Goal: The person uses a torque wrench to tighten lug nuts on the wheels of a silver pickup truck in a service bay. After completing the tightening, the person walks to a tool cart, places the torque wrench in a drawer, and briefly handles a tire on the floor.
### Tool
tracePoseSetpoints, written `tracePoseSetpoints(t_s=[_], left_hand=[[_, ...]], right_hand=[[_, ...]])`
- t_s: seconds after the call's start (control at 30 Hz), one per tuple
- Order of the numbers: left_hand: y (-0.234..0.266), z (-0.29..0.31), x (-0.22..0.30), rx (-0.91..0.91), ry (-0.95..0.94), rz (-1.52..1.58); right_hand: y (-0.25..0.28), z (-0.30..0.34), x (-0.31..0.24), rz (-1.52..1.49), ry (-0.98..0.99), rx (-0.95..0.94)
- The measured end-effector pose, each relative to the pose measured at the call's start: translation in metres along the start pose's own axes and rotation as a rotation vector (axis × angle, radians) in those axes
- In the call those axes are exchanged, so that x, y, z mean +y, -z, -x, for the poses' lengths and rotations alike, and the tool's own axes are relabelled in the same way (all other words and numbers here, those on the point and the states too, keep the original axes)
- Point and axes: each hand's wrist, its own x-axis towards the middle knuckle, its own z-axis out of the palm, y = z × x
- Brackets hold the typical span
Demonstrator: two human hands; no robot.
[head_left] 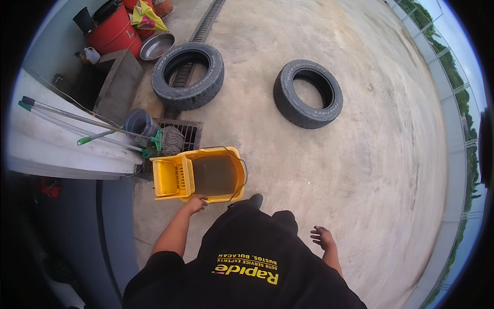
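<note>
A yellow mop bucket (236, 177) with murky brownish water stands on the concrete just ahead of me. Its yellow wringer (167, 177) sits on the left end, and a thin dark wire handle (245, 170) lies around the right end. My left hand (195, 204) is at the bucket's near rim, beside the wringer, its visible fingers stretched to the right; whether it touches the rim is unclear. Out to my right, my right hand (322, 237) hangs over the floor with fingers apart, holding nothing.
Two tires, the left tire (206, 95) and the right tire (285, 103), lie flat ahead. A string mop (172, 140), long poles (72, 114) and a dark bucket (140, 123) stand by a floor grate (193, 135). Red drums (116, 33) and a metal basin (157, 46) are farther back.
</note>
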Motion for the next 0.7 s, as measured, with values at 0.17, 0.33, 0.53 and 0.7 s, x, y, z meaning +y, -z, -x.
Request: tracePoseSetpoints(t_s=[0.17,0.33,0.53,0.7], left_hand=[[-0.004,0.032,0.235,0.011,-0.344,0.309],[-0.017,-0.035,0.222,0.647,-0.177,0.969],[-0.035,-0.03,0.212,0.514,0.211,1.239],[0.044,-0.151,0.199,0.652,0.099,1.649]], right_hand=[[0.047,-0.124,-0.213,0.236,-0.03,-0.167],[0.085,-0.248,-0.408,0.604,-0.032,-0.082],[-0.009,-0.308,-0.689,0.825,0.3,-0.035],[-0.203,-0.357,-0.843,1.183,0.574,-0.153]])
